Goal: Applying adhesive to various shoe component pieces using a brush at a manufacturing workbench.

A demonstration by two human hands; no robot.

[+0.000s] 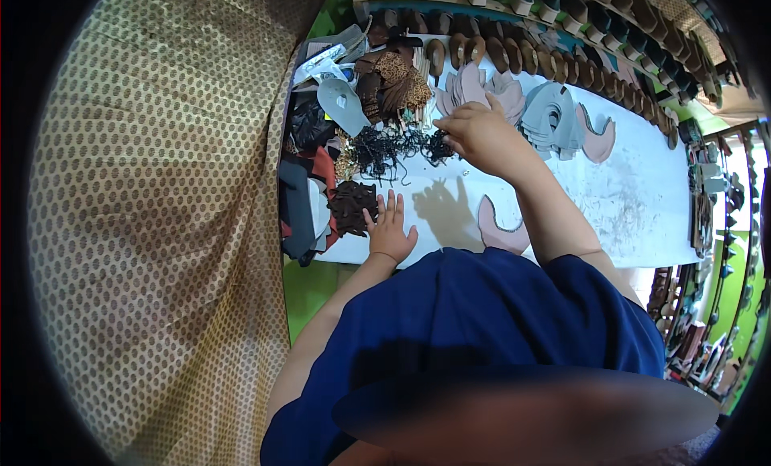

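My left hand lies with its fingers spread at the table's near edge. Its fingertips are beside a pile of dark brown cut pieces, and nothing shows in it. Raised over the middle of the table, my right hand has its fingers apart and appears to hold nothing. Close to its fingers lie a tangle of thin black strips and stacked pale pink curved shoe pieces. To its right are stacked light grey curved pieces. A single pink curved piece lies by my body.
The white table carries a heap of brown and leopard-print pieces at the far left. Rows of shoe soles or lasts line its back, below a shelf of shoes. A patterned curtain hangs at the left.
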